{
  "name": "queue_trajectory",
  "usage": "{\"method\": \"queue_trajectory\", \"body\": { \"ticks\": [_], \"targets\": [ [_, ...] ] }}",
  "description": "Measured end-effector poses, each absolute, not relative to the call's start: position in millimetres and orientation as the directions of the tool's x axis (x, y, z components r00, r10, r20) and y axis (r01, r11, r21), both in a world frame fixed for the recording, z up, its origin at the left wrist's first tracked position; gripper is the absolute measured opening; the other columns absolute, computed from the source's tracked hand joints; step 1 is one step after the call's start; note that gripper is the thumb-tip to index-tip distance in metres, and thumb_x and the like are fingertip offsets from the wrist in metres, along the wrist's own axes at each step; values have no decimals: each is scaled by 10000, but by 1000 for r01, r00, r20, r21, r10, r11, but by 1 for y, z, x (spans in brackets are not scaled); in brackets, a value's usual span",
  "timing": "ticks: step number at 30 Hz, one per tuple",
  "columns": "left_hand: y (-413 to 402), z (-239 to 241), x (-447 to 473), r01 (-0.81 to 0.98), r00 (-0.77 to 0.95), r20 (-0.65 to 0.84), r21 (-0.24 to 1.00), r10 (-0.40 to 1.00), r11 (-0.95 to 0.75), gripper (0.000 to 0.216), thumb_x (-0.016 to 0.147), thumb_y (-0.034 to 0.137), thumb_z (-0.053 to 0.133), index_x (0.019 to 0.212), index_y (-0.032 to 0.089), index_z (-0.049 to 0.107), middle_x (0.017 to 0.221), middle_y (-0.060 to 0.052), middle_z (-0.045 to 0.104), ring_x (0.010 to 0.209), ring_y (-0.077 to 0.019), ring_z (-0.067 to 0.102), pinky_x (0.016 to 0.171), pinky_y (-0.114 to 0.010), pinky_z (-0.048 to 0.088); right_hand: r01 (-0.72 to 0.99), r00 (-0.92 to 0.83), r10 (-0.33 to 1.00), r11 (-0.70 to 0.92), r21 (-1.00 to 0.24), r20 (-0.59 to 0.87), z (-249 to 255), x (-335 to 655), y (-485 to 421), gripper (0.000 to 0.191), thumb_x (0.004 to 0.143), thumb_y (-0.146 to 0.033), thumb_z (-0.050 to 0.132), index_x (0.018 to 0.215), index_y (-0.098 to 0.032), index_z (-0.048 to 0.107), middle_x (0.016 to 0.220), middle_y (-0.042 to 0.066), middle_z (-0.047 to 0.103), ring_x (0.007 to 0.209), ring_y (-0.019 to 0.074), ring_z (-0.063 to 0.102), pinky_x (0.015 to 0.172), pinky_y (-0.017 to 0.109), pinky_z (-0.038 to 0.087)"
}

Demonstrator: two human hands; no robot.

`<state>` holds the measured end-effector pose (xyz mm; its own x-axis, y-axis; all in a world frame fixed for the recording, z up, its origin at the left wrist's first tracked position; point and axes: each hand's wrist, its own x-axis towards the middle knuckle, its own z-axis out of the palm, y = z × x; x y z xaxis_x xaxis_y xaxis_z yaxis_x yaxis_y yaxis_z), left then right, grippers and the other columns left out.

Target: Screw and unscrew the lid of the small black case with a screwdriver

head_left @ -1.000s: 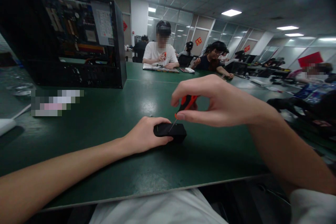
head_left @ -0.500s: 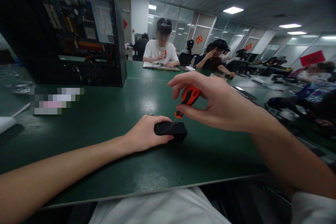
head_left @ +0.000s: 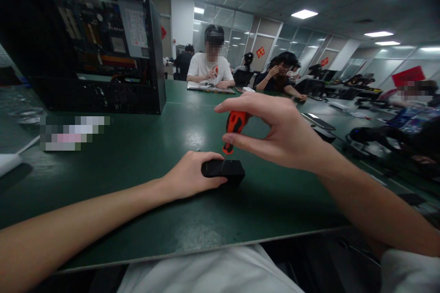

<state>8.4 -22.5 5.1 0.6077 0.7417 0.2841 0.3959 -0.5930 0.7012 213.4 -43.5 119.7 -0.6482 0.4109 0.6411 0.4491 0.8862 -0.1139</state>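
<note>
A small black box (head_left: 225,170) lies on the green table (head_left: 137,155) in front of me. My left hand (head_left: 190,176) is closed around its left end and holds it down. My right hand (head_left: 278,130) pinches an orange and black screwdriver (head_left: 233,129) between thumb and fingers, just above the box. The screwdriver stands nearly upright, its thin tip touching the top of the box.
An open black computer case (head_left: 85,46) stands at the back left of the table. A blurred label lies in front of it. Several other people sit at the far end and at tables to the right. A dark phone (head_left: 318,121) lies to the right.
My right hand has raised the screwdriver from a slant to nearly upright and shifted slightly left. My left hand and the box have stayed put.
</note>
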Motion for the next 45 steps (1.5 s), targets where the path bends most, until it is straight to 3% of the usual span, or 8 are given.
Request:
{"method": "queue_trajectory", "body": {
  "ticks": [4, 11, 17, 22, 27, 34, 40, 45],
  "targets": [
    [-23, 7, 9, 398, 606, 285, 700, 743, -593, 340, 817, 329, 764, 1121, 182, 732, 901, 8, 740, 808, -186, 680, 730, -258, 469, 425, -684, 450, 886, -188, 574, 126, 217, -46, 349, 876, -198, 623, 1222, -226, 656, 1059, 48, 722, 908, 183, 678, 822, 303, 558],
    [-22, 6, 9, 395, 611, 284, 700, 739, -595, 346, 816, 320, 765, 1135, 189, 734, 948, 4, 753, 844, -193, 690, 751, -264, 472, 476, -681, 431, 875, -88, 593, 124, 216, -45, 135, 862, -203, 636, 995, -186, 654, 888, 27, 715, 728, 134, 646, 688, 253, 514],
    [-21, 5, 9, 394, 613, 287, 696, 736, -600, 354, 818, 314, 759, 1151, 196, 738, 939, 10, 758, 828, -188, 689, 726, -254, 465, 420, -728, 394, 903, -89, 562, 123, 217, -46, 393, 805, -125, 619, 1195, -175, 603, 1028, 49, 708, 823, 153, 669, 743, 264, 523],
    [-22, 6, 9, 396, 610, 293, 693, 736, -603, 336, 817, 326, 765, 1123, 189, 744, 910, 13, 750, 809, -184, 690, 720, -254, 466, 460, -709, 432, 883, -100, 557, 123, 217, -44, 321, 856, -200, 644, 1175, -186, 605, 917, 31, 700, 743, 148, 644, 676, 264, 508],
    [-23, 6, 9, 389, 605, 299, 698, 738, -601, 365, 815, 310, 763, 1160, 193, 737, 940, 11, 762, 834, -188, 702, 736, -252, 472, 400, -729, 438, 896, -192, 526, 124, 219, -46, 545, 840, -145, 612, 1369, -211, 500, 1178, 68, 671, 798, 135, 647, 701, 260, 526],
    [-22, 5, 9, 395, 609, 297, 690, 735, -606, 370, 814, 316, 766, 1159, 187, 732, 950, 6, 761, 840, -191, 697, 747, -257, 474, 479, -706, 461, 870, -118, 538, 123, 219, -44, 288, 859, -227, 678, 1140, -191, 622, 905, 31, 688, 764, 162, 645, 683, 275, 502],
    [-22, 6, 9, 397, 611, 293, 690, 735, -605, 356, 819, 308, 755, 1153, 183, 735, 930, 5, 757, 826, -191, 695, 740, -258, 471, 409, -723, 465, 884, -226, 512, 123, 218, -45, 595, 850, -148, 626, 1419, -215, 464, 1119, 61, 657, 827, 145, 645, 701, 260, 535],
    [-22, 6, 9, 389, 612, 290, 700, 736, -599, 341, 812, 286, 761, 1136, 182, 739, 920, 11, 758, 813, -184, 693, 729, -251, 472, 400, -746, 447, 893, -204, 494, 123, 219, -46, 544, 836, -184, 665, 1358, -213, 518, 1162, 73, 655, 894, 172, 652, 766, 291, 552]
  ]
}}
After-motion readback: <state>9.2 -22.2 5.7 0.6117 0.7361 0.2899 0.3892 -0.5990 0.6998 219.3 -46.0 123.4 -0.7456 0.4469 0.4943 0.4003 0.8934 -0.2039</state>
